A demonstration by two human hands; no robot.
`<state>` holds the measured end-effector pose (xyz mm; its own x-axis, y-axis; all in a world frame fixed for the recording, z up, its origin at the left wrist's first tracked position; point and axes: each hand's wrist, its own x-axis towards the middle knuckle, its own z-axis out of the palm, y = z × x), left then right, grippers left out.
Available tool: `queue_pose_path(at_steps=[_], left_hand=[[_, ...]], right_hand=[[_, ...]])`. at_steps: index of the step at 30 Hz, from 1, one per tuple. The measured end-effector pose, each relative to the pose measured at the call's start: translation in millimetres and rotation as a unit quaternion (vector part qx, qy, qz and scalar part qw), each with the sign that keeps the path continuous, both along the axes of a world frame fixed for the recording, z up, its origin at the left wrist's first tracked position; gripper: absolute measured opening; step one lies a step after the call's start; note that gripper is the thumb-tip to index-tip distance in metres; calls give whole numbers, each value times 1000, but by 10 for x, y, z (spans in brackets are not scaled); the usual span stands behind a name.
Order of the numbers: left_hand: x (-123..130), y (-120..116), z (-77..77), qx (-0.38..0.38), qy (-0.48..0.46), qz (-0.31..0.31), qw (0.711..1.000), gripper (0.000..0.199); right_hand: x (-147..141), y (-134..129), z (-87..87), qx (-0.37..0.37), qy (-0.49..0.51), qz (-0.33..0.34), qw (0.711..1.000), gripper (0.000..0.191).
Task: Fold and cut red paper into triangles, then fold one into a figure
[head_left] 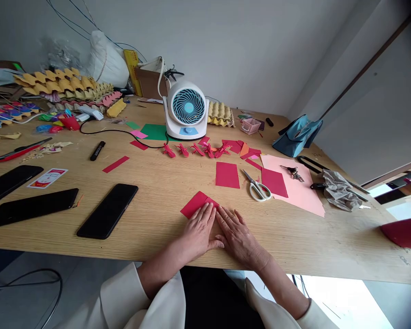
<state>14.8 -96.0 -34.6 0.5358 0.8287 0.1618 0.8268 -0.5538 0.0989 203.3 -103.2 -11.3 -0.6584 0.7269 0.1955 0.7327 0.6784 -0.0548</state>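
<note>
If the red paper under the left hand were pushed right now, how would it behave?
The paper would likely slide rather than tip, since it lies flat. Looking thin, it is probably light and may bend easily. The left hand resting on it might hold it back.

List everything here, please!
Pressed paper: one, red, front
Paper figures: about five, red, centre
Square sheets: two, red, right
Scissors: one, white-handled, right
Large sheet: one, pink, right
Keys: one bunch, dark, right
Fan: one, white, back
Phones: three, black, left
Card: one, red-white, left
Bag: one, blue, right
Basket: one, pink, back
Egg trays: several, mostly yellow, back
Sack: one, white, back
Table: one, tan, middle
Other bits: many, mixed, scattered
Sleeves: two, cream, front
Left fingers: several, bare, on pressed paper
Right fingers: several, bare, at its edge
</note>
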Motion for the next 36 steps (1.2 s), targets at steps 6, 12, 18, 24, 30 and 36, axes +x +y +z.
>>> queue_pose_path(at_steps=[6, 12, 18, 24, 30, 36], left_hand=[[-27, 17, -4, -7, 8, -10, 1000, 100], [-66, 10, 18, 3, -13, -23, 1000, 96], [-148, -69, 69, 23, -4, -4, 1000, 94], [-426, -247, 76, 40, 19, 32, 999, 87], [-519, -337, 143, 4, 30, 56, 998, 84], [-519, -204, 277, -60, 4, 78, 995, 72]], right_hand=[[1, 1, -11, 7, 0, 1, 1000, 60], [0, 1, -46, 23, -7, 1, 1000, 60], [23, -30, -139, 33, 4, -19, 999, 67], [30, -125, -189, 44, 23, -84, 995, 66], [-27, -190, -292, 55, 18, -192, 980, 63], [-37, -189, -337, 65, 12, -199, 978, 63]])
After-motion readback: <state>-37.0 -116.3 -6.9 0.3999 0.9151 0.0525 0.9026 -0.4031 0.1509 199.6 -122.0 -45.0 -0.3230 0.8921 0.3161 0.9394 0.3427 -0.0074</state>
